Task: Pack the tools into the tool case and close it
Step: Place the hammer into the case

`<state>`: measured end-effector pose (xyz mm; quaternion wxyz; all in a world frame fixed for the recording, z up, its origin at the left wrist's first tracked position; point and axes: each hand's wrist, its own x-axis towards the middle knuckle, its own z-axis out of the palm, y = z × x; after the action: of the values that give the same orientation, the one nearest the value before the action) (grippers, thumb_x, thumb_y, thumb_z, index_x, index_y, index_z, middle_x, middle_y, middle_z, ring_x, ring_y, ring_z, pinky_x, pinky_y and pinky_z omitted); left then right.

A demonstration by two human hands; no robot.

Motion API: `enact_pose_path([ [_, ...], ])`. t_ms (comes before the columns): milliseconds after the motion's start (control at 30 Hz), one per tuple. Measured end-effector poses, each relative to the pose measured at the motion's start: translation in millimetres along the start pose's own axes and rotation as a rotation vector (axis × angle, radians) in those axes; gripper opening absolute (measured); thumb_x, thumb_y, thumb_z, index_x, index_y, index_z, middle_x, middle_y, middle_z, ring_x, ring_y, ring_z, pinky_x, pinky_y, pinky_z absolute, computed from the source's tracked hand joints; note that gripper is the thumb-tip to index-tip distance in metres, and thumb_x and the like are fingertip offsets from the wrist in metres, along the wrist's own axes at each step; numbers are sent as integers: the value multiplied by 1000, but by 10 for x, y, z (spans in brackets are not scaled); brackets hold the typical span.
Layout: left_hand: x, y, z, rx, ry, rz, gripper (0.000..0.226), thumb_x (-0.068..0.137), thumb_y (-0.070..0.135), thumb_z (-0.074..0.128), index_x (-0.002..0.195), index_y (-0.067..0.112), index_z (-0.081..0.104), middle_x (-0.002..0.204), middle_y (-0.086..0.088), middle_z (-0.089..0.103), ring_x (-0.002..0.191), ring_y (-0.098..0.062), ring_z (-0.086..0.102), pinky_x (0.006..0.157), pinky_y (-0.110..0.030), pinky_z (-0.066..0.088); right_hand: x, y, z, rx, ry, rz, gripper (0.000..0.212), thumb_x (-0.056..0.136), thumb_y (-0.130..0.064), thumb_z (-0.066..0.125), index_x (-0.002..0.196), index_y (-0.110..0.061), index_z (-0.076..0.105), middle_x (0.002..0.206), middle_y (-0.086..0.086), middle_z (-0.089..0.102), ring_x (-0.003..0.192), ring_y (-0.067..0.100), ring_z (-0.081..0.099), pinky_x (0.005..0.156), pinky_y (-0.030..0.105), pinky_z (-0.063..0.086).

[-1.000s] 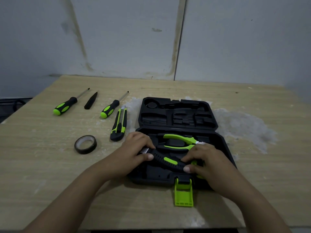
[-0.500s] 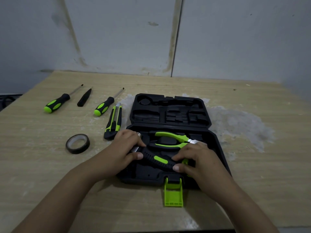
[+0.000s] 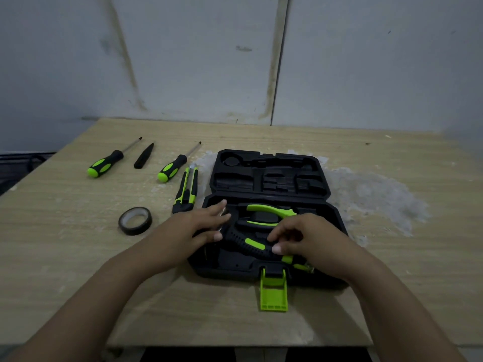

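Note:
The black tool case (image 3: 337, 212) lies open in front of me, its lid (image 3: 269, 176) flat behind and its green latch (image 3: 273, 291) hanging forward. Green-handled pliers (image 3: 271, 211) sit in the far slot. A hammer with a black and green handle (image 3: 251, 242) lies slantwise in the tray. My left hand (image 3: 193, 228) rests over its head end with fingers stretched out. My right hand (image 3: 311, 239) pinches the handle's near end between thumb and curled fingers. Two screwdrivers (image 3: 104, 164) (image 3: 172, 169), a utility knife (image 3: 188, 192) and a tape roll (image 3: 135, 220) lie on the table to the left.
A small black pointed piece (image 3: 143, 159) lies between the screwdrivers. White dusty patches (image 3: 373, 194) mark the wooden table right of the case. A grey wall stands behind the table. The table's near edge runs just below my forearms.
My left hand's fingers have straightened from their curl round the hammer's head end. My right hand stays on the handle, and the hammer sits lower in the tray.

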<state>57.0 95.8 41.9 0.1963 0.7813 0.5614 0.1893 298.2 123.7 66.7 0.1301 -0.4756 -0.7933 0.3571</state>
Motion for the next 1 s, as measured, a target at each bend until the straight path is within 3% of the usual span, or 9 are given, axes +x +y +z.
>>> enact_pose_path([
  [167,18,-3,-106,82,-163,-4,48,89,17,57,133,30,43,149,18,27,138,4,19,114,-18,18,48,-69,85,-93,-12,-102,37,79,-15,71,113,-29,66,104,-8,59,96,7,55,77,12,41],
  [300,141,1,-155,231,-260,4,48,91,17,54,134,33,42,149,19,29,140,1,20,113,-22,21,89,-52,123,-151,-11,-124,40,81,-16,69,119,-28,64,105,-9,53,98,7,51,83,17,33],
  [433,278,-9,-246,312,-359,9,46,90,8,49,126,36,53,144,19,40,135,0,32,107,-17,30,129,12,161,-237,-56,-184,40,88,-15,61,126,-27,57,101,-17,44,100,4,42,76,4,29],
  [533,343,-15,-276,308,-381,4,43,86,6,54,117,35,61,138,20,48,130,1,40,104,-21,39,148,15,167,-284,-60,-185,41,88,-15,61,126,-28,57,101,-14,43,106,8,40,80,9,25],
  [633,328,-51,-270,285,-370,9,43,88,9,56,121,35,58,139,19,47,131,1,37,107,-20,35,138,-2,156,-290,-64,-178,42,87,-16,61,126,-29,57,104,-11,44,104,8,40,80,11,26],
  [733,220,-58,-196,171,-231,-3,44,87,11,58,125,32,54,143,16,43,132,2,35,100,-9,25,123,-17,105,-220,-76,-155,39,85,-17,65,121,-30,61,105,-12,50,98,1,44,74,2,31],
  [800,110,-22,-109,65,-73,-15,49,85,16,62,129,34,50,144,19,38,132,3,34,100,-10,24,118,-67,100,-149,-32,-154,32,84,-19,66,115,-29,66,107,-16,55,95,-6,49,75,-3,32],
  [900,-57,43,5,-48,148,8,59,83,21,65,134,36,40,140,23,32,130,8,29,105,-12,27,194,-203,218,-95,132,-202,26,86,-16,61,109,-26,67,105,-15,60,90,-7,52,76,-3,33],
  [1000,-244,-53,-9,-107,351,-52,62,81,17,68,134,33,39,133,23,37,123,13,30,102,-2,24,374,-454,431,-84,180,-293,25,85,-14,61,107,-24,68,102,-11,61,89,-4,52,76,0,35],
])
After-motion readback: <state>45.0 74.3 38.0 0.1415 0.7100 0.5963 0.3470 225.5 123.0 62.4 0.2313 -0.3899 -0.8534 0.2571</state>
